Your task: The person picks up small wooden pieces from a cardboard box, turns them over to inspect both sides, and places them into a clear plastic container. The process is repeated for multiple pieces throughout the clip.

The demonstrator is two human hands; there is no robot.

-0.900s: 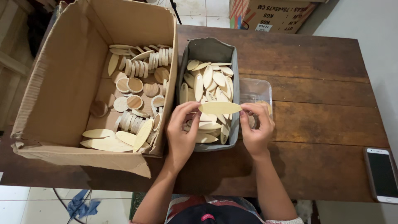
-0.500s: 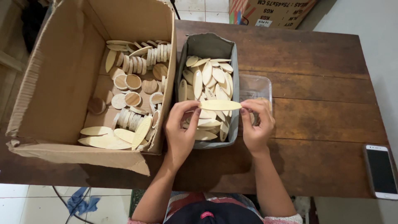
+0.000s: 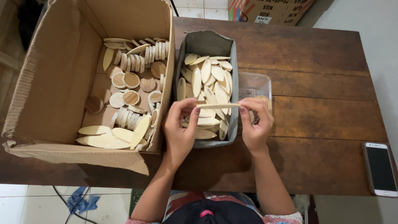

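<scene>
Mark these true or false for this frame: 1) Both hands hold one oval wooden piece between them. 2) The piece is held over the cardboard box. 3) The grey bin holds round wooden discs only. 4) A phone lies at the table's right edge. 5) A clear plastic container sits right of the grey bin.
1) True: left hand and right hand pinch the ends of the oval wooden piece.
2) False: it is over the grey bin, not the cardboard box.
3) False: it holds oval pieces.
4) True: phone.
5) True: clear container.
</scene>
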